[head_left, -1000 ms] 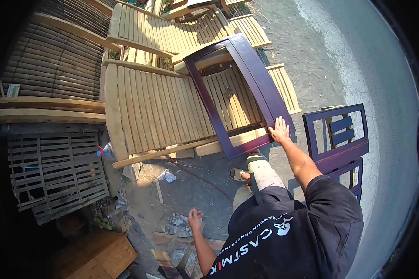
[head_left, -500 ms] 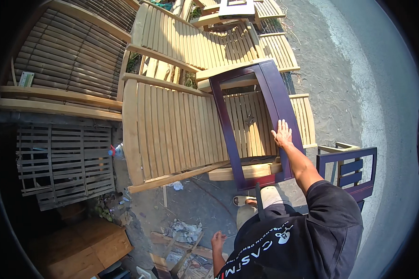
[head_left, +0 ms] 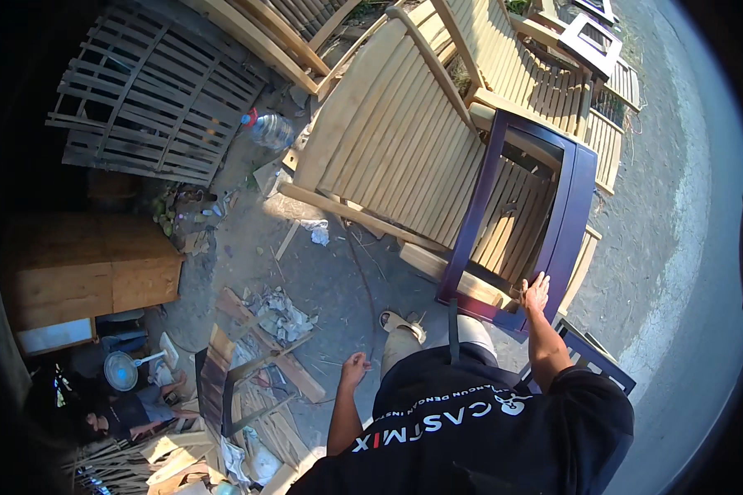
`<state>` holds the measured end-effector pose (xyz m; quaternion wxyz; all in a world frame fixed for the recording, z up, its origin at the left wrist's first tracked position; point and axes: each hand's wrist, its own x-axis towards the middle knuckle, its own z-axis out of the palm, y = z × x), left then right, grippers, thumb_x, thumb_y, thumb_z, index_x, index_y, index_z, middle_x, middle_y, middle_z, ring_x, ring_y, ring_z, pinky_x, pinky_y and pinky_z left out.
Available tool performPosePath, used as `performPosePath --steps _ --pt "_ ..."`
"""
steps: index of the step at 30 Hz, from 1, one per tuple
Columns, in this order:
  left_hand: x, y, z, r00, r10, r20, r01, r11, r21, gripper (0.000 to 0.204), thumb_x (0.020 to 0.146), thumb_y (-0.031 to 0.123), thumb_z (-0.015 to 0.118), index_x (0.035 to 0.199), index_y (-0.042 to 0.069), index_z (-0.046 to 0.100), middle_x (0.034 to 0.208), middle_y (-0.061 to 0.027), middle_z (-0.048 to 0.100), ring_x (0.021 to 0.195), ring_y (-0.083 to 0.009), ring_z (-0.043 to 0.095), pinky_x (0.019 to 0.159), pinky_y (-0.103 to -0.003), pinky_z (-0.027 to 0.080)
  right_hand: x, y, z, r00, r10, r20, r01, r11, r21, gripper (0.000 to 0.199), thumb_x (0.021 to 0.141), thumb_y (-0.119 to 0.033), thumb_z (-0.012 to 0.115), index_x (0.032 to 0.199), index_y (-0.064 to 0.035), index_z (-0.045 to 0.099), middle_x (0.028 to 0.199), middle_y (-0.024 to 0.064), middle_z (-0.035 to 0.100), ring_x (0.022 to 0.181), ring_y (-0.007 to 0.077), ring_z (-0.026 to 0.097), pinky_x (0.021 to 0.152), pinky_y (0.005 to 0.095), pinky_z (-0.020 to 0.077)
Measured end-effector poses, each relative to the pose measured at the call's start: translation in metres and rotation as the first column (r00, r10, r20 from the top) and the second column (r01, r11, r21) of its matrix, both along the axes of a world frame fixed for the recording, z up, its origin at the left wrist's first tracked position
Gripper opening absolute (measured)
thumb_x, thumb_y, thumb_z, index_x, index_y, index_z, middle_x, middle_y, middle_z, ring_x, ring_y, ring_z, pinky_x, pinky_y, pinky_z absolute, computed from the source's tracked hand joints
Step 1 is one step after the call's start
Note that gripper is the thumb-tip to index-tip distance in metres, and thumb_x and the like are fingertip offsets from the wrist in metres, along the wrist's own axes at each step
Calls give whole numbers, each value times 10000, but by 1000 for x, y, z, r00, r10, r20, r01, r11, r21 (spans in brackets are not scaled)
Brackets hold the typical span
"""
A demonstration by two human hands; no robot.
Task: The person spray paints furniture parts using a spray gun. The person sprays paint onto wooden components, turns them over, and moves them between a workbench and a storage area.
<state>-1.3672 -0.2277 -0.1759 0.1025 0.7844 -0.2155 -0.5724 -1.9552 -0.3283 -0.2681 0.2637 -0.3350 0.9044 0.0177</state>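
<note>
A dark purple wooden frame [head_left: 565, 239] with a rectangular opening lies across a slatted wooden chair [head_left: 388, 157]. My right hand [head_left: 536, 292] rests on the frame's near right part, at the inner edge of its wide side. Its fingers are stretched out and the hand is open. My left hand [head_left: 355, 369] hangs low beside my body, away from the frame, above the littered ground. Its fingers are curled together; whatever they hold, if anything, is too small to make out.
More slatted chairs [head_left: 545, 82] stand beyond, with a pale frame [head_left: 590, 45] on top. A dark slatted piece [head_left: 590, 359] stands at my right. Wood scraps [head_left: 264, 429] lie at left, near a person [head_left: 136, 412] and a fan [head_left: 121, 371]. A plastic bottle [head_left: 271, 130] is by the chair.
The view has swung left, so the chairs and frame sit further right in it. My right hand has slid toward the near end of the frame. My left hand shows more fully.
</note>
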Motion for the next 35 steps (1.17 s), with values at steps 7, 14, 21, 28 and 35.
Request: performPosePath --steps 7,14,21,28,35 --pt "92 69 -9 993 121 12 -118 982 -146 421 1006 330 623 1241 -20 617 956 -155 736 813 -207 729 673 -324 589 45 -4 5 992 -118 34 117 993 31 695 953 -515 575 1388 18 479 1268 300 622 1180 463 607 984 521 497" --pt "210 121 -35 951 308 -14 -308 945 -109 439 1014 359 597 1265 -2 600 960 -135 745 789 -221 747 636 -330 555 162 0 7 970 213 116 -240 914 328 343 928 -295 593 959 17 731 931 226 738 838 316 746 757 420 612" --pt "297 152 -62 868 496 -39 -497 866 -51 487 1004 418 585 1314 44 549 974 -111 750 800 -231 753 685 -363 528 359 -11 36 836 160 525 -429 788 441 281 957 -176 552 815 -6 726 733 106 731 630 217 736 581 357 624" --pt "290 50 -79 921 317 -226 -325 946 3 405 1003 379 597 1273 78 615 964 -136 754 826 -234 744 691 -366 540 409 -113 -7 622 589 516 -727 679 100 384 958 -293 526 810 -3 730 738 110 748 645 217 748 687 347 628" --pt "362 -64 -81 958 207 -197 -252 937 -243 413 986 349 648 1268 48 628 1080 -191 722 890 -252 736 733 -353 578 539 -243 -20 594 671 443 -804 507 310 446 976 -335 514 813 18 731 730 98 753 680 227 757 672 365 627"
